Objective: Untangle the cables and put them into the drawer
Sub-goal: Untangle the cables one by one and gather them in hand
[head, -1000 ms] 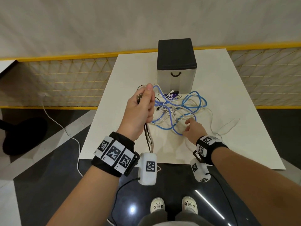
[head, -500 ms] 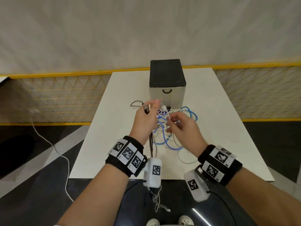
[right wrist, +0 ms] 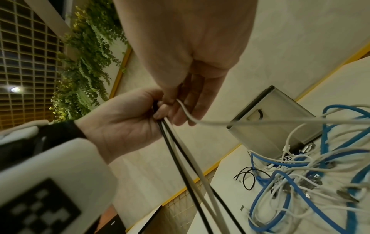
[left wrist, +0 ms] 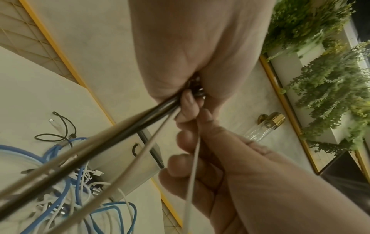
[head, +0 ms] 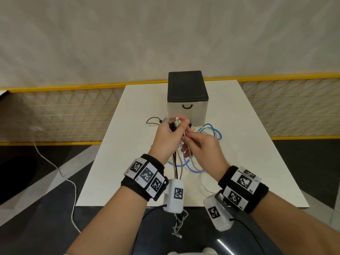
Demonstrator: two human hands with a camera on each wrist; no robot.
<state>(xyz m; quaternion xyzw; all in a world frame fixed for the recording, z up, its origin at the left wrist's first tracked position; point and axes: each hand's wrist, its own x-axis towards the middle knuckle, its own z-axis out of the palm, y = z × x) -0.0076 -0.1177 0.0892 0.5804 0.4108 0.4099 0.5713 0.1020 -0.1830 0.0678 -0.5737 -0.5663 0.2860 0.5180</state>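
My left hand (head: 179,126) is raised over the white table (head: 125,153) and grips a bundle of black and grey cables (right wrist: 180,158). Their plugs (head: 173,123) stick out above the fist, and the loose ends hang past the table's front edge. Right beside it, my right hand (head: 187,138) pinches a thin white cable (right wrist: 192,118) that runs down into the tangle of blue and white cables (head: 211,131). The tangle lies in front of the drawer box (head: 187,100), partly hidden by my hands. The drawer is closed, its black handle (head: 187,107) facing me.
A thin black cable loop (head: 153,121) lies on the table left of the drawer box. A yellow mesh fence (head: 73,115) runs behind the table. A white cord (head: 55,166) trails over the floor at the left. Cable ends (head: 178,229) dangle below the table's near edge.
My right hand has lifted off the tangle on the table, come up to my left hand and taken hold of a thin white cable. The left hand keeps its bundle.
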